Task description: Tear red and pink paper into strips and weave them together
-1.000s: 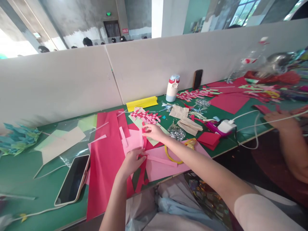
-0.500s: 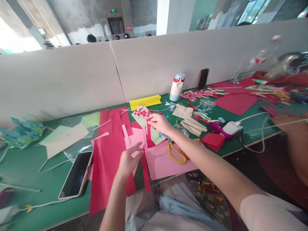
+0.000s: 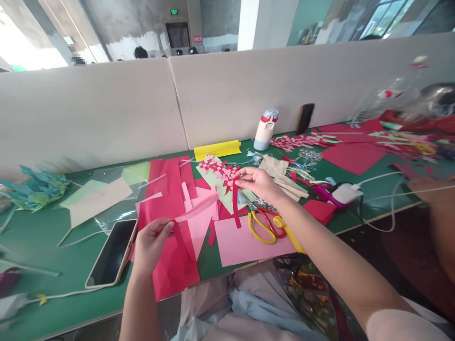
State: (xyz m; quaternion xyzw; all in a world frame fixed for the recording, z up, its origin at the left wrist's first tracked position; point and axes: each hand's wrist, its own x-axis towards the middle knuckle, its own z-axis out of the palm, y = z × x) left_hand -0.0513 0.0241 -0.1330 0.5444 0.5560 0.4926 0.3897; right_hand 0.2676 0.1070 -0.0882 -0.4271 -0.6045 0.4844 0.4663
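My left hand [image 3: 153, 239] pinches a red paper strip [image 3: 182, 244] above the large red sheets [image 3: 161, 270]; a pink strip [image 3: 201, 206] stretches from its fingertips to the right. My right hand [image 3: 259, 183] is closed on another red strip [image 3: 235, 206], which hangs down from its fingers. Just beyond that hand lies a woven red and pink paper piece [image 3: 217, 166] on pale green paper. Yellow-handled scissors [image 3: 261, 232] and red-handled scissors [image 3: 279, 229] rest on a pink sheet [image 3: 234, 244], partly under my right forearm.
A phone [image 3: 113, 253] lies at the left with a cable. Farther back stand a bottle [image 3: 266, 130] and an upright dark phone [image 3: 304, 118]. A white charger [image 3: 346, 195] with cables sits at the right, near another person's arm [image 3: 435, 199].
My left hand has moved left and now pinches a strip. My right hand has shifted right with its red strip. The large red sheet's lower end lies differently, and the yellow part beside the scissors now shows.
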